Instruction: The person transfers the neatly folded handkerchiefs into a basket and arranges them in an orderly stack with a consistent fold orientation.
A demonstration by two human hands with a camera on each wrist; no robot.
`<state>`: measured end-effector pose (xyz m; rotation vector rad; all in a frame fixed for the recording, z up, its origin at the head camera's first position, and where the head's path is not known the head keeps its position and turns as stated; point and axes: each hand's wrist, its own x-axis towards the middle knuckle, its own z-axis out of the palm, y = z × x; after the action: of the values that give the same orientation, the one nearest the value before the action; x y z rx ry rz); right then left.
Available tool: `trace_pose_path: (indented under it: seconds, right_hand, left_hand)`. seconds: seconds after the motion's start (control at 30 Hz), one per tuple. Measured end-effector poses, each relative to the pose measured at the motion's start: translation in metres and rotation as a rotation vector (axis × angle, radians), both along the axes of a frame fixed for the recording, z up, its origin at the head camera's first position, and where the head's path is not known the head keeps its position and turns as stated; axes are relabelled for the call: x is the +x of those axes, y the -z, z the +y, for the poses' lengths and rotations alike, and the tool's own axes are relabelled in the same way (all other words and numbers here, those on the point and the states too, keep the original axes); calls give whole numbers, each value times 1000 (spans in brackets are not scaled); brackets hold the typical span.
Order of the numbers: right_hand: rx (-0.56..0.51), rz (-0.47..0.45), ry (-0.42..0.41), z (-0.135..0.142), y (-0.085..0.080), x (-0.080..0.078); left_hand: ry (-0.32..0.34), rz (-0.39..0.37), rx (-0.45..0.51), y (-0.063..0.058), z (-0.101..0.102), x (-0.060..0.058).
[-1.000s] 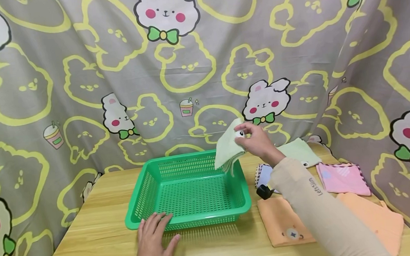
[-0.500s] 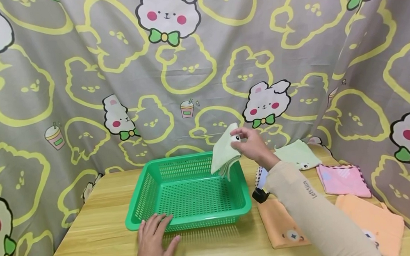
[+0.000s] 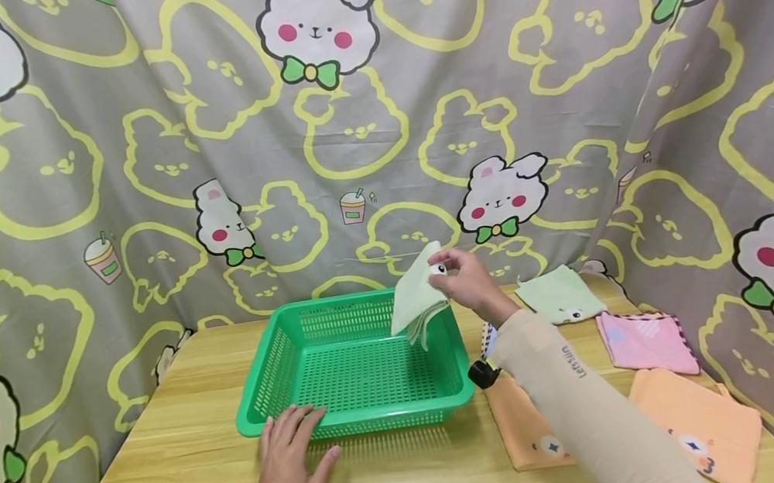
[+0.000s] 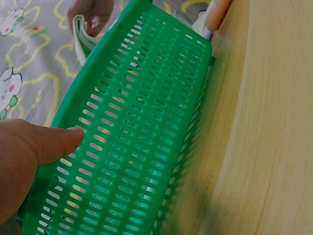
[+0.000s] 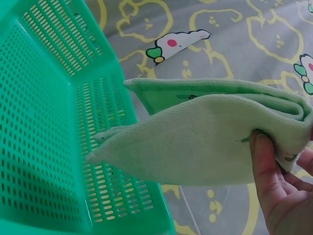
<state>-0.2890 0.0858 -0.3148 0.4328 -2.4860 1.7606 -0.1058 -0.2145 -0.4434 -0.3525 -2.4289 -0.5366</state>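
Observation:
My right hand [image 3: 471,284] pinches a folded pale green towel [image 3: 415,301] by one corner, near a printed eye. The towel hangs over the right end of the green plastic basket [image 3: 410,407], its loose folds spread apart in the right wrist view, where the thumb [image 5: 266,164] presses its near face. My left hand [image 3: 290,468] rests on the basket's near rim with its fingers laid out over it. In the left wrist view the left thumb [image 4: 61,142] lies along the perforated outer wall; the other fingers are mostly hidden there.
Right of the basket lie another pale green towel [image 3: 560,296], a pink towel [image 3: 648,341] and two orange towels [image 3: 527,430]. A blue towel [image 3: 487,338] is mostly hidden by the right forearm. A patterned curtain [image 3: 361,119] stands behind the wooden table [image 3: 170,464].
My right hand has moved left and slightly down with the green towel, further over the basket. The left hand has stayed at the rim.

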Motion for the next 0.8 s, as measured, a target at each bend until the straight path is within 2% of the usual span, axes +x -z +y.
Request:
trace_pose_path:
  seconds: [0.53,0.8]
  right_hand:
    - [-24,-27,16,-12,11,-3]
    - [-45,-51,-3,-16,15,-5]
  left_hand:
    - [2,-7,8,2,0,-1]
    - [2,-12,9,1,-1,-1]
